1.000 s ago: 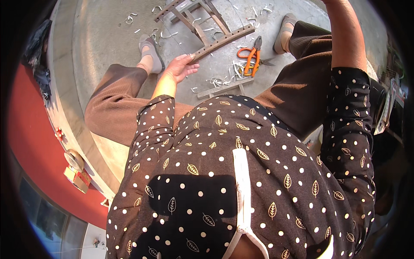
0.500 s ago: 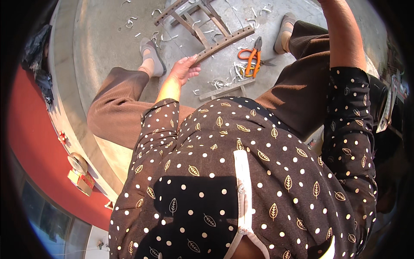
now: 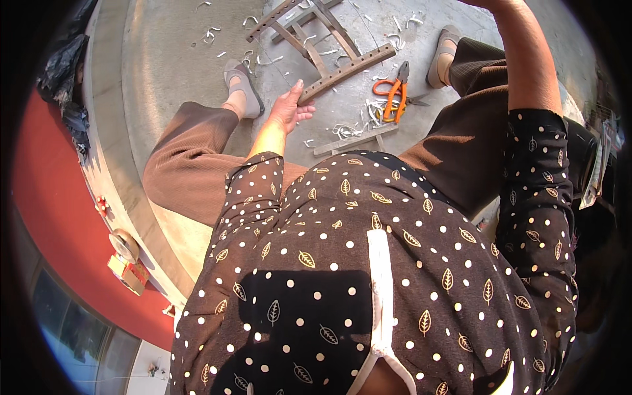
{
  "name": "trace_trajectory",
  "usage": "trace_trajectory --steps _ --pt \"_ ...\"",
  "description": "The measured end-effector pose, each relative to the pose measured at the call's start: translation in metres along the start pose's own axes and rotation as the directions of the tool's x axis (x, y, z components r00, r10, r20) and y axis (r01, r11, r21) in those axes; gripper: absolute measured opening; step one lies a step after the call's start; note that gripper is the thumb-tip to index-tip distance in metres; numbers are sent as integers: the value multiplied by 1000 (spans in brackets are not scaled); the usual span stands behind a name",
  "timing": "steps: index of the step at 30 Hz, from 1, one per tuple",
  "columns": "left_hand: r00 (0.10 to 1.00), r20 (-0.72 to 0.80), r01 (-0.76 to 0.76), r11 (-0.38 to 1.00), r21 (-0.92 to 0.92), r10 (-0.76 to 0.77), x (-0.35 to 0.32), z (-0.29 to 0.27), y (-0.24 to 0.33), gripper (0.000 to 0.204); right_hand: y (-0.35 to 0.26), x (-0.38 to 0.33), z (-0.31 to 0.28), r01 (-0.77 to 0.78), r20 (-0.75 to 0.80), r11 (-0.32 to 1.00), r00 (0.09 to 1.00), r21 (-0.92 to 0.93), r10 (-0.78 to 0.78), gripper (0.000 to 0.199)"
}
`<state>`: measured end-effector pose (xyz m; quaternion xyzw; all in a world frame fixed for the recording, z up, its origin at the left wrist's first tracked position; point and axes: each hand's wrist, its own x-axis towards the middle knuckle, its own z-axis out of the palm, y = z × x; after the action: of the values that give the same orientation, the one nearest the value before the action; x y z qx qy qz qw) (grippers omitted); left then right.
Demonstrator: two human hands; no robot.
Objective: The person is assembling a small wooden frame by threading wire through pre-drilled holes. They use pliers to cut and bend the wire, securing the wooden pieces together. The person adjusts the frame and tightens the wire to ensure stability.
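Frame (image 3: 347,74) of brown bars is at the concrete floor (image 3: 161,66) between the shoes (image 3: 243,90); the left hand (image 3: 288,110) grips its holed bar's left end between thumb and fingers. The right hand (image 3: 487,3) is mostly cut off, so I cannot tell its fingers' state. Pliers (image 3: 399,91) lie near the bar's right end.

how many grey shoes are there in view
2: the left shoe is left of the brown frame, and the right shoe is up and right of the orange-handled pliers. The dark edges could hide more.
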<state>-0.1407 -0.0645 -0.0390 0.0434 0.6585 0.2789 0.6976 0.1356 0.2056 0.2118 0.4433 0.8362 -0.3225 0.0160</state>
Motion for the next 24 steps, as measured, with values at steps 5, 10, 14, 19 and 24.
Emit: trace_trajectory --steps 5,10,14,19,24 --pt "999 -1 -36 990 138 37 3 -1 -1 65 -13 -8 -6 -24 19 1000 1000 11 23 42" --pt "999 50 -7 987 163 -1 2 -10 4 70 -18 -9 -6 -21 11 1000 1000 -1 21 44" --pt "995 -32 -97 995 35 98 6 -15 40 90 -21 -12 -11 -51 23 998 998 -46 52 46" --pt "943 -265 -243 960 -139 200 27 -51 100 108 -21 -2 -8 -18 31 999 999 -49 19 45" --pt "962 -192 -228 958 -173 194 49 -66 146 106 -32 1 -9 -68 58 997 996 -21 70 45"
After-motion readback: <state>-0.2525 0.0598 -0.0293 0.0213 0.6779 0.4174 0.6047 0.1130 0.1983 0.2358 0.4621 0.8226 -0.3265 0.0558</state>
